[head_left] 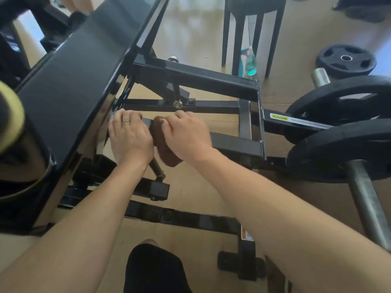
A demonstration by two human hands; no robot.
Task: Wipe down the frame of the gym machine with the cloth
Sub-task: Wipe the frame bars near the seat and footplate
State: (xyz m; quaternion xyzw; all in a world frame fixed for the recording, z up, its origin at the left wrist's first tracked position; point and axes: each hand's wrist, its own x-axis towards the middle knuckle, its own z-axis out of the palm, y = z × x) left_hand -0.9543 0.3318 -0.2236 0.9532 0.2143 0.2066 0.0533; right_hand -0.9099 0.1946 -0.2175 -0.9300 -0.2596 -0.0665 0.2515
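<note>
Both hands are working at a black horizontal bar (234,142) of the gym machine's frame (203,78), low down near the wooden floor (190,187). The right hand (186,134) is lying over a brown cloth (163,144), its fingers curling down around the cloth and the bar beneath it, so it is grasping the cloth against the metal; the cloth's lower end is hanging free below the bar. The left hand (129,136), wearing a ring, is sitting just beside the cloth on the same bar, its fingers bending over the bar's far edge and gripping it. The two hands are nearly touching, with the cloth between them. To the left, a long black padded surface (74,87) is sloping across the view above the frame. To the right of the bar, the frame is meeting an upright rectangular section, and beyond that, black weight plates (342,151) are sitting on a steel sleeve (368,204). Another weight plate (346,60) is lying flat on the floor farther back. A spray bottle (250,64) holding blue-green liquid is standing on the floor between the legs of a dark stool (254,28). The person's dark-clothed knee (154,269) is showing at the bottom edge.
</note>
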